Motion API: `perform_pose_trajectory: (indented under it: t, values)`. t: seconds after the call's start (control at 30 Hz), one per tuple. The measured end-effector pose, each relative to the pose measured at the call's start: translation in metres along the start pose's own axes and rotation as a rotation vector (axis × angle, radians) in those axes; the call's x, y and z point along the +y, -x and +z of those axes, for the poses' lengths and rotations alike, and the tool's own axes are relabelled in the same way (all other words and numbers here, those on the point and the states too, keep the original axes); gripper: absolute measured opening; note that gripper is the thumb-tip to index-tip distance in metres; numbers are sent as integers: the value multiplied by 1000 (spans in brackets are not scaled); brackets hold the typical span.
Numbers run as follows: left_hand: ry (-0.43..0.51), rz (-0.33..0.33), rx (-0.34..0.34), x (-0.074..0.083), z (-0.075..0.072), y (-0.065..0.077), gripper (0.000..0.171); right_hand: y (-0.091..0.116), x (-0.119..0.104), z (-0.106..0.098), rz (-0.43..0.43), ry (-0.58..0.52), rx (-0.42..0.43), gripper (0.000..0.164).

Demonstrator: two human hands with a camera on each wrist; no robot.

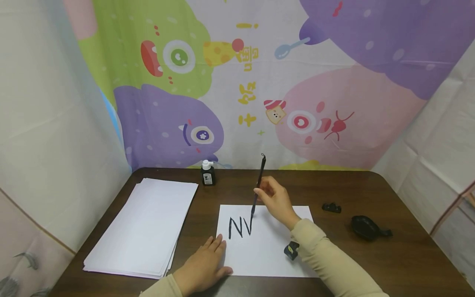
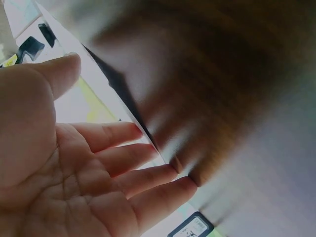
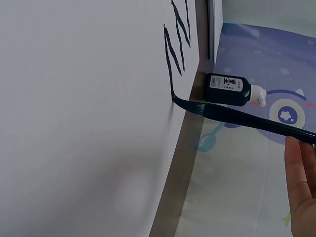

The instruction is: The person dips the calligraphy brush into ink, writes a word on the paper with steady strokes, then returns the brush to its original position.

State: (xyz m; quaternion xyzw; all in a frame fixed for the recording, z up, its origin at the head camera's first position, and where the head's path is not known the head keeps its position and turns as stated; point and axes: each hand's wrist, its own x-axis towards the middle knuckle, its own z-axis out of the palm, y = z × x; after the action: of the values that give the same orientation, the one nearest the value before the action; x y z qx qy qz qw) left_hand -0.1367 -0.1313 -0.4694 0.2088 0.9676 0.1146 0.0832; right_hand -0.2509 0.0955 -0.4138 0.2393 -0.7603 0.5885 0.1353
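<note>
My right hand (image 1: 274, 200) pinches a black ink brush (image 1: 261, 170) by its handle, which leans slightly to the right at the top. In the right wrist view the bent bristles of the brush (image 3: 237, 116) touch the white paper (image 3: 84, 98) at the end of a dark stroke. On the sheet of paper (image 1: 267, 255) stand an N and a V-like mark (image 1: 248, 227) in black ink. With its fingers spread out fairly straight, my left hand (image 1: 204, 264) rests at the sheet's left edge. The left wrist view shows the palm of that hand (image 2: 74, 182).
A black ink bottle (image 1: 208, 176) with a white cap stands at the back. To the left lies a stack of white paper (image 1: 144, 227). A brush rest (image 1: 331, 207) and a black dish (image 1: 365, 227) are on the right. A small black block (image 1: 291, 250) sits on the sheet.
</note>
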Motion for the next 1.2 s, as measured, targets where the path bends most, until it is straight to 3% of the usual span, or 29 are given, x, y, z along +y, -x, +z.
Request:
perform_pose_trajectory:
  t: [0.4, 1.2]
  values:
    - [-25, 30, 40, 0, 0, 1, 71, -8, 31, -1, -43, -2, 60, 16]
    - [-12, 39, 36, 0, 0, 1, 71, 4, 30, -6, -99, 77, 74, 15]
